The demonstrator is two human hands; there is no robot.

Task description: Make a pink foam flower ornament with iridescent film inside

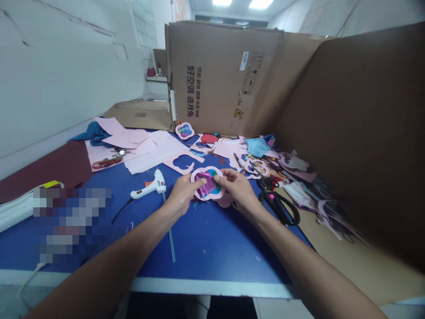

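Between my two hands is a flower-shaped craft piece [206, 189], with a pale pink scalloped rim and shiny purple and blue fabric in its middle. My left hand [182, 191] grips its left side, thumb on the front. At its right edge my right hand [239, 188] pinches it with thumb and fingers; the fingertips behind are hidden. Just under the right side shows a pink scalloped shape [224, 200], and whether it joins the piece I cannot tell. To the left of my left hand a white glue gun [151, 186] lies on the blue table [212, 252], with a glue stick [171, 241] nearby.
Pink paper sheets [156, 146] and cut-out scraps lie at the back. A similar flower piece [184, 130] leans by the cardboard box [219, 79]. Black-handled scissors [268, 182], a black looped object [282, 208] and more scraps [299, 195] lie right. A power strip [20, 212] sits left.
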